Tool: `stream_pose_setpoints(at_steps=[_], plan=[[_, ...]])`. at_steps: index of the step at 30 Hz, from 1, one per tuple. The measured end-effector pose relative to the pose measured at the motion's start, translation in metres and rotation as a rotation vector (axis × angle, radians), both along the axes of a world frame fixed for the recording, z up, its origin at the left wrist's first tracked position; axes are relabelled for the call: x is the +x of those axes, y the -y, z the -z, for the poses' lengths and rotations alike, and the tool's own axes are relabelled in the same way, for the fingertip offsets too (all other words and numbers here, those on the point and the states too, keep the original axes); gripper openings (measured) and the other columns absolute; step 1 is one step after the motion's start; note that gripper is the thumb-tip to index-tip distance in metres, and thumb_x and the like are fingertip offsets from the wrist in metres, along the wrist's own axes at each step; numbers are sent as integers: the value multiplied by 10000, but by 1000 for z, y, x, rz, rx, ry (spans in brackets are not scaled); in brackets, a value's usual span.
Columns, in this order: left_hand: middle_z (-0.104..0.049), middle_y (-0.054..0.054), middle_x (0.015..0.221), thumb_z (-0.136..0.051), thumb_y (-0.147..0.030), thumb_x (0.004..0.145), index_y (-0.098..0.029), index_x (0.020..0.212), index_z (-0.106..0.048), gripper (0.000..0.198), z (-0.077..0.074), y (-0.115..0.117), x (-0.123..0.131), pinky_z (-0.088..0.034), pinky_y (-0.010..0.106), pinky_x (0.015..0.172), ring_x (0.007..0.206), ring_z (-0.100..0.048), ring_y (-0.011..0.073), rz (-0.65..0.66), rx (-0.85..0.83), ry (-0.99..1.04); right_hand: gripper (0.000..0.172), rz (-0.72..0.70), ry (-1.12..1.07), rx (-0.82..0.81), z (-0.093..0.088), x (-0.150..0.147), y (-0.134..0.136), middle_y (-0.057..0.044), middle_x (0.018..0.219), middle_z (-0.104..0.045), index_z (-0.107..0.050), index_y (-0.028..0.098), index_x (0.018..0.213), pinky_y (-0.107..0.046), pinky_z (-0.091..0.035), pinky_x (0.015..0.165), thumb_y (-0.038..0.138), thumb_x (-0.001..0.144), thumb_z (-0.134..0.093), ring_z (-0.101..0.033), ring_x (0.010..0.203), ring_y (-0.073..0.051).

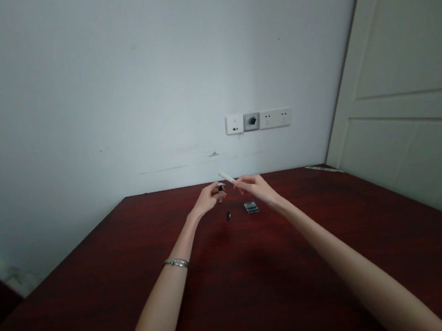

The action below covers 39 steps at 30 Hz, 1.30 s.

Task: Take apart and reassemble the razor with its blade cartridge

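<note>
While I can't quite make out the partly covered dark piece [221, 188] that the left hand [210, 197] pinches, the right hand [256, 187], just beside, grips a white stick [226, 176], its near end hidden.

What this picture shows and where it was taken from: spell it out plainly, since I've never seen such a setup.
There is no machine here, only a person's two bare hands. A single camera worn on the person's head took this picture, looking forward and down, so the forearms reach away from you.

In front is a dark red table against a pale wall. On it, near the hands, lie a small black piece and a small flat rectangular item.

The grip of the right hand holds a slim white stick. The left hand pinches a small dark-and-pale object, too small to identify.
</note>
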<state>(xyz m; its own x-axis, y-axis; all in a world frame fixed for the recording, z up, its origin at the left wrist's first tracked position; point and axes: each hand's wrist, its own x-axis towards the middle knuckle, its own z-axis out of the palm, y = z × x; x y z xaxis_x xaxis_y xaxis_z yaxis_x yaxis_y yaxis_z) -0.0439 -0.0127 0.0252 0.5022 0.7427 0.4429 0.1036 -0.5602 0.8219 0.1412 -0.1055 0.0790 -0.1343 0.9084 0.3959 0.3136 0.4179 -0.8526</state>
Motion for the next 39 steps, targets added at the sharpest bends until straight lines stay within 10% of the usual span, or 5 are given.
stream_pose_setpoints(at_steps=[15, 24, 39], plan=[[-592, 8, 723, -531, -157, 756, -134, 792, -593, 75, -9, 13, 2, -412, 224, 704, 706, -532, 130, -93, 224, -109, 475, 171, 563, -1, -15, 16, -11, -3, 519, -551, -708, 169, 653, -229, -256, 476, 613, 691, -544, -443, 494, -101], [-641, 36, 789, -604, -209, 725, -140, 846, -544, 152, -5, 3, 2, -477, 248, 714, 790, -631, 155, -82, 23, 60, 539, 211, 520, -16, -4, 54, -23, -5, 486, -530, -705, 142, 644, -229, -251, 481, 656, 662, -545, -415, 484, -95], [-675, 88, 738, -596, -203, 753, -130, 956, -468, 251, -10, 13, 2, -511, 226, 499, 654, -678, 193, 104, -260, -47, 518, 310, 568, 239, -10, 11, -34, -20, 567, -573, -724, 185, 714, -230, -264, 528, 638, 750, -474, -463, 570, -124]])
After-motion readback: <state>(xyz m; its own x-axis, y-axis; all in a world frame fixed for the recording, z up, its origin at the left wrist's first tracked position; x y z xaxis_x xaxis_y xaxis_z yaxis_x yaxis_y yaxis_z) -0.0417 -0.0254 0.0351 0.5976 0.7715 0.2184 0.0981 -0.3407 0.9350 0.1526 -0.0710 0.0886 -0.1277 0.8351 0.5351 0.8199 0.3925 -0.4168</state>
